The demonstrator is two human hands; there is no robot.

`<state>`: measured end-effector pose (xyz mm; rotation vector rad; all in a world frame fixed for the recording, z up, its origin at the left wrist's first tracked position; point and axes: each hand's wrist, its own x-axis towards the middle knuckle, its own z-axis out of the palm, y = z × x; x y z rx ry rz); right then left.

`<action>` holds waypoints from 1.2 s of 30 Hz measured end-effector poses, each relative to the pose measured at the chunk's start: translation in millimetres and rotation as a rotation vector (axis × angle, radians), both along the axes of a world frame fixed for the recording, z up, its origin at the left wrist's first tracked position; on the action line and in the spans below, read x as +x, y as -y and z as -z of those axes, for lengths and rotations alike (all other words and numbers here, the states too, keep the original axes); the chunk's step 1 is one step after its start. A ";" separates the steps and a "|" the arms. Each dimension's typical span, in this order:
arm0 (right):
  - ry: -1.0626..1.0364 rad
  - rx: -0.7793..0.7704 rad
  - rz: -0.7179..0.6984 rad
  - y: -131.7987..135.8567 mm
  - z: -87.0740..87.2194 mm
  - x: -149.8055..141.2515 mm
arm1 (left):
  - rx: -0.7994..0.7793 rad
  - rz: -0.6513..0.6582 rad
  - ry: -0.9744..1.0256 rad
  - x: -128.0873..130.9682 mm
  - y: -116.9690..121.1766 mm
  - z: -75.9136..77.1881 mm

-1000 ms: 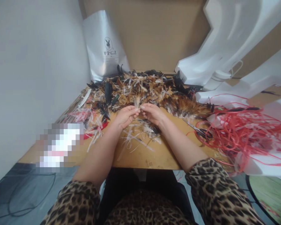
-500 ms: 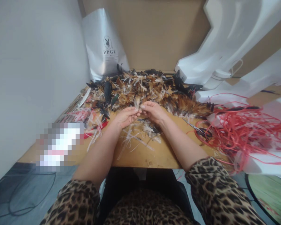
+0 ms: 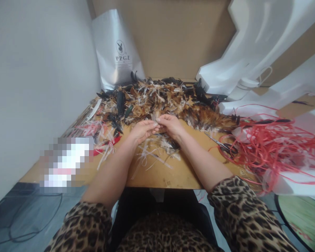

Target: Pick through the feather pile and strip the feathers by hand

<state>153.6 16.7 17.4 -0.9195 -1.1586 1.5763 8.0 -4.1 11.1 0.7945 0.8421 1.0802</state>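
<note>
My left hand [image 3: 145,131] and my right hand [image 3: 170,126] meet over the middle of the table, thumbs and fingertips pinched together. Between them a small pale feather [image 3: 155,114] sticks up, its lower end hidden by the fingers. Just behind lies a wide pile of brown, white and black feathers [image 3: 157,96]. Under my wrists are loose pale fluff [image 3: 166,145] and clear plastic strips [image 3: 144,155]. A pair of scissors [image 3: 223,144] rests to the right of my right forearm.
Tangled red ribbon strips [image 3: 283,147] cover the table's right side. A silver bag [image 3: 115,49] stands at the back left, against the wall. More pink and clear strips [image 3: 90,128] and a pixelated bright object [image 3: 70,161] lie left. White foam-like pieces [image 3: 217,77] lean at the back right.
My fingertips have drawn slightly closer together, the left hand shifting a little right. The feather tip between them shows less clearly. Everything else stays in place.
</note>
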 end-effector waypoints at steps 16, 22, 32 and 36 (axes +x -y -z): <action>0.037 -0.018 -0.013 -0.9 4.4 0.3 | 0.076 -0.026 -0.167 3.3 3.5 -2.5; 0.092 0.033 0.081 3.0 -1.1 -0.8 | 0.057 -0.029 -0.166 4.4 2.6 -2.0; 0.069 -0.014 0.012 1.4 6.5 -2.9 | 0.069 -0.064 -0.221 3.9 1.0 2.6; 0.052 0.031 0.092 -4.9 1.5 5.1 | 0.066 -0.114 -0.171 0.1 -2.4 4.1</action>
